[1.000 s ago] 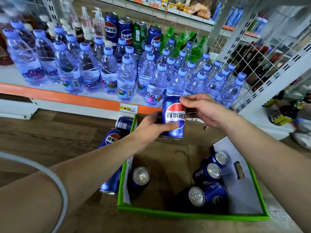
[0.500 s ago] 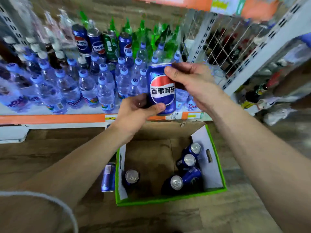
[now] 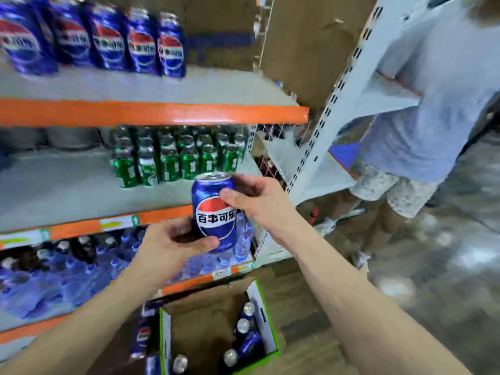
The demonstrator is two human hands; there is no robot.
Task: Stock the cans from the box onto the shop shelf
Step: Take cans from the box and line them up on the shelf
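Now both hands hold one blue can [image 3: 215, 212] upright in front of the shelving, level with the orange edge of the middle shelf [image 3: 81, 185]. The left hand [image 3: 173, 243] cups the can's lower part from the left, thumb curled across the front near the base. The right hand [image 3: 257, 197] grips the upper right side, thumb on the front by the red part of the logo and fingers wrapped round the back near the rim. The silver top of the can faces up.

Behind the can, on the middle shelf, stands a cluster of green cans [image 3: 176, 158]; the shelf surface to their left is bare grey. On the top shelf [image 3: 162, 87] a row of blue cans [image 3: 108, 39] stands at the left, blurred. The bottom shelf holds water bottles [image 3: 67, 274] with blue caps, also blurred.

Down on the floor sits the box [image 3: 267, 320], open, with a green edge. Four blue cans [image 3: 243, 326] show inside it, three along the right wall and one near the left. More blue cans [image 3: 142, 336] lie just outside its left wall.

To the right, beside the grey shelf upright [image 3: 338, 104], stands a person [image 3: 433, 104] in a light top and patterned shorts.
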